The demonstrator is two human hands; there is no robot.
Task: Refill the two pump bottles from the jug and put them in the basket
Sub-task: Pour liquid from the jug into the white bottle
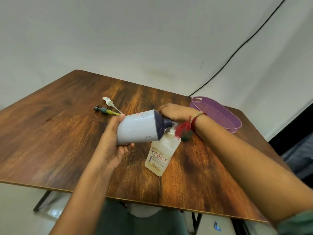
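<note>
Tipping the white bottle [140, 128] nearly onto its side, the left hand [112, 139] gripped it round the base just left of centre frame – thumb on top, fingers curled underneath, forearm coming up from the bottom edge. The bottle's dark blue neck pointed right, sitting just over the open mouth of the clear bottle [160, 156], which stood on the table [59, 133] a bit below and right of centre. That one looked pale yellowish through the plastic, but I honestly couldn't make out a fill level.

The right hand [176, 111] came in from the lower right, knuckles up, fingers curled down behind the white bottle's neck – couldn't tell if it was pinching anything. A red thread bracelet [194, 121] was on that wrist, and a small green thing [187, 135] sat half hidden behind its tassel.

The white pump [109, 102] and dark pump [102, 110] lay on the table just beyond the left thumb. The purple basket [216, 112] sat at the right of the frame, behind the right wrist.
</note>
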